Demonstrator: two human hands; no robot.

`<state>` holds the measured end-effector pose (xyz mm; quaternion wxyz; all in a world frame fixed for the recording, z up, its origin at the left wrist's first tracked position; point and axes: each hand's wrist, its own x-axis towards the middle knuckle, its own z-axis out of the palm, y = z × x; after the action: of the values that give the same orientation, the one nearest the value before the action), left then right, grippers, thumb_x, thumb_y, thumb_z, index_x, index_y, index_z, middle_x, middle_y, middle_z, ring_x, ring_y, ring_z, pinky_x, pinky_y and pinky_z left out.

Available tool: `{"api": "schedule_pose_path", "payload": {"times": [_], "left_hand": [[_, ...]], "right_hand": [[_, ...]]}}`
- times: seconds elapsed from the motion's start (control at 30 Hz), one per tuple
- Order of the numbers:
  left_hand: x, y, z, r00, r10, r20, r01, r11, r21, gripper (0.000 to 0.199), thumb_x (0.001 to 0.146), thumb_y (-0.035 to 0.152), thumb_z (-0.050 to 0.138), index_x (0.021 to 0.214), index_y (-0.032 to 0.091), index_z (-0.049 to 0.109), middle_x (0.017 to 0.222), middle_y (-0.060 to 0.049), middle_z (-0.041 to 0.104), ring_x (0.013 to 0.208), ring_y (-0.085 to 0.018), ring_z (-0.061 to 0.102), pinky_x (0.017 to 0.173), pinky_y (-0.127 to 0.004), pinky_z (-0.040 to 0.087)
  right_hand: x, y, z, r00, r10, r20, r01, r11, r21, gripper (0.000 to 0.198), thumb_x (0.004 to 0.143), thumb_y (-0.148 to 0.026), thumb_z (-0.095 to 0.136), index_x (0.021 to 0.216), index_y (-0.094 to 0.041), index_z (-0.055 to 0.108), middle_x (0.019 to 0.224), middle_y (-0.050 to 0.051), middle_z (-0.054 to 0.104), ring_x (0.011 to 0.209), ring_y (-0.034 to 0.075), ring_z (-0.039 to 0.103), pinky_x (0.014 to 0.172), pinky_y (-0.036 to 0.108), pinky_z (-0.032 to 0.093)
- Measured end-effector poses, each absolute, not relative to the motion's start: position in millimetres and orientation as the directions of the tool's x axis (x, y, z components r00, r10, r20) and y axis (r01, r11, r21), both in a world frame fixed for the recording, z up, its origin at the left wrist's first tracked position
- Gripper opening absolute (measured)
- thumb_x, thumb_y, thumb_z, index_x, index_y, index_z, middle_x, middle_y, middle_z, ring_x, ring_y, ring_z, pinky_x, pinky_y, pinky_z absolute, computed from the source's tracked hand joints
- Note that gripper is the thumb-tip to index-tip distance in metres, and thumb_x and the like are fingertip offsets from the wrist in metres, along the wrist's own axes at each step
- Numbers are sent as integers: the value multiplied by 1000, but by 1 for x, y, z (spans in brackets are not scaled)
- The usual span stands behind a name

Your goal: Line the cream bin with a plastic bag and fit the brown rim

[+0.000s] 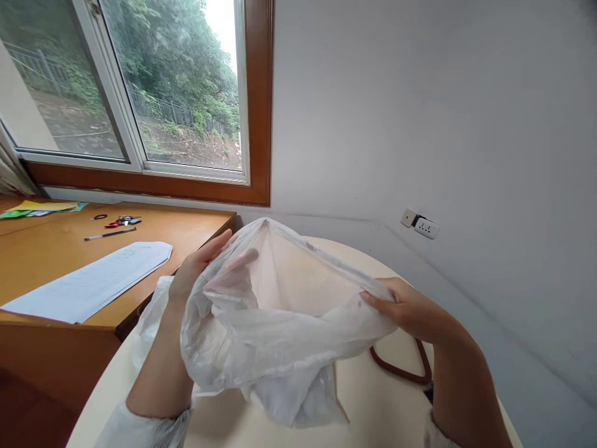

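Observation:
A thin, translucent white plastic bag (289,348) is spread between my hands above the round cream table (373,410). Its mouth faces me, with the rim folded outward and stretched wide. My right hand (410,311) pinches the rim at the right side between thumb and fingers. At the left side my left hand (196,267) grips the bag, its thumb showing faintly through the plastic and its other fingers partly outside. The bag's lower part hangs crumpled to the tabletop. Under my right forearm lies a brown, rounded triangular loop (403,371), partly hidden.
More crumpled white plastic (152,330) lies behind my left forearm. A wooden desk (196,218) at left holds paper sheets (102,280), a pen (111,234), keys (125,220) and coloured papers (41,207). A wall with a socket (426,227) and a window border the tables.

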<state>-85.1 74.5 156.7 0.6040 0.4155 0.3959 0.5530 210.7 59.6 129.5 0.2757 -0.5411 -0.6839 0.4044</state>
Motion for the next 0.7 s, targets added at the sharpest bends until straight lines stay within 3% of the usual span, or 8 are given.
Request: {"api": "schedule_pose_path", "payload": {"times": [0.13,0.2,0.27,0.37,0.5,0.6,0.7], "left_hand": [[-83,59,160,282,949,-141,-556,282,782,26,67,39,63,63,15,55,44,3,52,36,-7,48,36,-15,41],[-83,51,160,284,949,-136,-536,275,798,22,58,28,71,72,17,59,53,3,59,46,-10,56,44,-16,47],[-83,43,159,262,957,-125,-487,243,839,31,53,20,74,81,22,60,62,3,63,56,-12,61,51,-18,51],[-86,34,153,292,928,-232,-346,328,879,37,56,18,74,90,26,61,65,3,63,61,-14,63,57,-22,52],[-97,25,139,407,832,-376,-134,462,877,56,63,20,71,113,33,51,85,0,66,82,-23,64,68,-31,52],[-103,18,134,382,823,-420,28,444,895,61,62,21,71,117,34,48,102,-1,63,96,-26,59,74,-32,51],[-105,15,134,344,845,-410,220,352,910,59,61,20,72,114,32,50,106,-1,62,100,-26,57,75,-30,50]], "right_hand": [[209,52,143,-205,979,12,244,63,-968,29,74,-44,54,86,-18,61,76,5,60,71,20,53,63,29,42],[211,47,140,-191,981,25,93,44,-995,31,72,-42,57,92,-18,61,79,6,62,73,21,55,64,29,43],[216,41,130,-185,983,9,-3,8,-1000,32,68,-39,59,93,-18,62,74,6,61,69,20,55,60,29,43],[230,29,106,-241,966,-89,1,-92,-996,31,66,-34,61,92,-18,63,65,3,58,61,17,53,54,26,41],[248,11,81,-267,934,-239,87,-224,-971,28,64,-27,60,90,-18,65,73,3,60,65,16,53,55,24,40],[251,2,81,-212,922,-324,88,-312,-946,26,69,-30,57,91,-18,65,74,3,60,65,16,53,55,24,40],[244,-3,89,-234,917,-322,155,-292,-944,29,72,-37,58,95,-19,62,83,4,61,76,19,55,63,26,42]]}}
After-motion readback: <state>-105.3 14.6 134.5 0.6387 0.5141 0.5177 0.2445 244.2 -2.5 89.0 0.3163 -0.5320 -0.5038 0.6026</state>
